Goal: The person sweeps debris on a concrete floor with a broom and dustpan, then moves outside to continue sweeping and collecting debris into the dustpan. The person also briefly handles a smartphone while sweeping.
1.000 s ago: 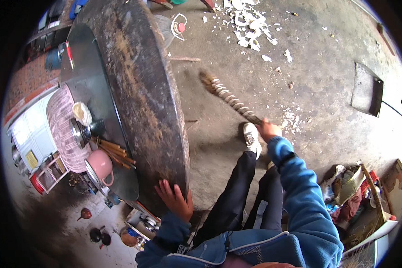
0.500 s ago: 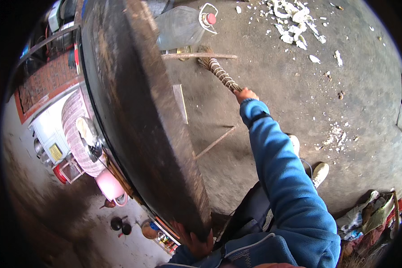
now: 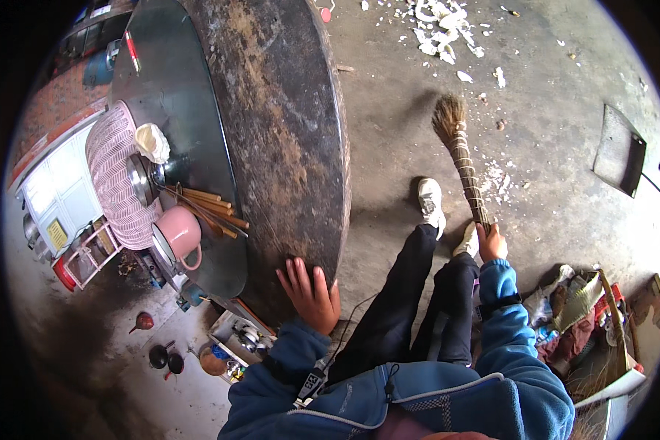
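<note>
My right hand (image 3: 493, 243) is closed round the handle end of a short straw broom (image 3: 468, 165) bound with pale cord. Its bristles point away from me over the concrete floor, beside small white crumbs (image 3: 495, 182). Whether they touch the floor I cannot tell. My left hand (image 3: 312, 297) lies flat, fingers spread, on the near edge of a dark, worn round wooden table (image 3: 286, 147). Larger white scraps (image 3: 444, 29) are heaped on the floor at the far side.
On the table's glass turntable (image 3: 172, 81) stand a pink mug (image 3: 180, 238), chopsticks (image 3: 216, 213) and a pink woven cover (image 3: 117, 180). A square, dustpan-like object (image 3: 620, 150) lies at right. Bags and rags (image 3: 576, 304) are piled near right. My shoes (image 3: 431, 202) stand near the crumbs.
The broom has come out from beside the table, back toward me and right, still in my right hand. My view has shifted, showing more tabletop; the large plastic jug is almost out of view.
</note>
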Action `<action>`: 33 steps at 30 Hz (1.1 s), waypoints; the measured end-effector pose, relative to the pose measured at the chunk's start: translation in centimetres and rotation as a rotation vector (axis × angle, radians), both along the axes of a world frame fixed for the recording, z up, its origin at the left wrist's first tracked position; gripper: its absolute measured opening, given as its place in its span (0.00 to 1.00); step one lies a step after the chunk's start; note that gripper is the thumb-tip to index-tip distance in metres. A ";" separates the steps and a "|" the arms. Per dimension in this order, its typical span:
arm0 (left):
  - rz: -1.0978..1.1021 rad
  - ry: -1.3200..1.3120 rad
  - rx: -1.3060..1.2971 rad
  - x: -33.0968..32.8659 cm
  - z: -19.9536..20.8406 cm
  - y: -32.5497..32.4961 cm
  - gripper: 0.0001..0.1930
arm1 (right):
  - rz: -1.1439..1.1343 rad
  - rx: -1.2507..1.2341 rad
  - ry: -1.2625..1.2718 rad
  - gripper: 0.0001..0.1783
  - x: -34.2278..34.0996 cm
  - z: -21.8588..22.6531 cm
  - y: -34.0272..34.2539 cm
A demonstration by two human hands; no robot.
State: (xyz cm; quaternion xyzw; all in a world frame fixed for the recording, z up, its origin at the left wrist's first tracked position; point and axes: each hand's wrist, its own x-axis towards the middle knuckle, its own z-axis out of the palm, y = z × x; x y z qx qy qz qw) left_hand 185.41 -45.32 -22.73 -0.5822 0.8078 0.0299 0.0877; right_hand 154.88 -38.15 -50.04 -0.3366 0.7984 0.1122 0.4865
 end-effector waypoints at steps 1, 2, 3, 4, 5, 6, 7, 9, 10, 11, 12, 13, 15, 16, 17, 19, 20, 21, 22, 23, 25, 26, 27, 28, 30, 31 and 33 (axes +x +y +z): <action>-0.005 -0.002 -0.001 -0.1 0.1 -0.1 0.30 | 0.038 -0.014 0.025 0.28 0.1 0.9 0.3; -0.010 -0.012 0.008 -0.1 0.2 -0.1 0.30 | 0.075 -0.047 0.004 0.29 0.9 1.4 0.1; -0.006 -0.029 0.024 -0.2 0.3 -0.1 0.30 | 0.116 -0.089 -0.003 0.30 2.1 1.6 -0.7; -0.007 -0.021 0.015 -0.2 0.3 -0.1 0.28 | 0.166 -0.078 -0.075 0.30 3.9 1.4 -1.9; -0.019 -0.017 -0.001 -0.2 0.3 -0.1 0.28 | 0.245 -0.060 -0.146 0.30 6.1 0.8 -3.4; -0.017 -0.024 -0.004 -0.2 0.2 -0.1 0.28 | 0.252 -0.041 -0.186 0.30 8.7 0.0 -5.2; -0.019 -0.034 -0.011 -0.2 0.1 -0.1 0.28 | 0.315 -0.078 -0.183 0.29 11.0 -0.8 -7.0; -0.027 -0.022 -0.037 0.0 -0.1 0.0 0.28 | 0.371 -0.165 -0.199 0.26 15.0 -2.7 -10.4; -0.031 -0.026 -0.040 0.1 -0.2 0.1 0.27 | 0.456 -0.167 -0.220 0.25 15.8 -3.5 -11.7; -0.029 -0.022 -0.045 0.2 -0.3 0.1 0.27 | 0.446 -0.112 -0.208 0.24 15.8 -4.1 -12.5; -0.028 -0.028 -0.040 0.2 -0.3 0.1 0.27 | 0.410 -0.084 -0.130 0.26 15.0 -4.4 -12.6; -0.019 -0.031 -0.043 0.2 -0.3 0.1 0.26 | 0.409 -0.041 -0.084 0.27 13.0 -4.6 -12.3; -0.020 -0.026 -0.070 0.0 -0.2 0.2 0.25 | 0.329 -0.006 -0.052 0.30 6.5 -4.1 -9.5; -0.006 -0.014 -0.083 -0.1 -0.1 0.1 0.25 | 0.317 0.002 0.035 0.29 2.8 -3.3 -6.9; 0.016 -0.018 -0.077 -0.3 -0.1 0.1 0.25 | 0.226 -0.023 0.095 0.29 -0.8 -2.5 -4.4; 0.044 -0.004 -0.079 -0.7 0.1 0.1 0.27 | 0.168 0.085 0.263 0.29 -7.1 -0.5 0.1; 0.037 0.006 -0.090 -0.8 0.2 0.1 0.28 | 0.157 0.063 0.287 0.30 -9.6 0.5 2.0; 0.033 0.000 -0.087 -0.8 0.4 0.1 0.28 | 0.154 0.072 0.322 0.31 -11.4 1.5 3.7; 0.039 0.009 -0.081 -0.9 0.5 0.1 0.29 | 0.166 0.043 0.334 0.31 -12.6 2.4 5.2; 0.045 -0.035 -0.060 -0.9 0.6 0.1 0.28 | 0.185 -0.005 0.350 0.30 -13.4 3.2 6.5; 0.036 -0.051 -0.051 -0.9 0.7 0.2 0.29 | 0.255 0.016 0.349 0.30 -12.5 4.1 7.9; 0.037 -0.062 -0.048 -0.9 0.7 0.2 0.29 | 0.274 0.026 0.285 0.29 -11.2 4.2 8.1; 0.029 -0.066 -0.063 -1.0 0.7 0.2 0.30 | 0.265 0.079 0.229 0.29 -9.4 3.9 8.0; 0.017 -0.049 -0.082 -1.0 0.7 0.3 0.29 | 0.261 0.073 0.147 0.29 -7.2 3.3 7.8; 0.011 -0.046 -0.098 -1.0 0.4 0.3 0.29 | 0.273 0.094 0.068 0.29 -2.7 1.4 6.4; 0.009 -0.036 -0.107 -1.1 0.3 0.3 0.28 | 0.280 0.094 -0.008 0.29 -1.1 0.5 5.8; -0.005 -0.009 -0.129 -1.0 0.1 0.3 0.28 | 0.369 0.079 -0.009 0.29 0.0 -1.2 5.0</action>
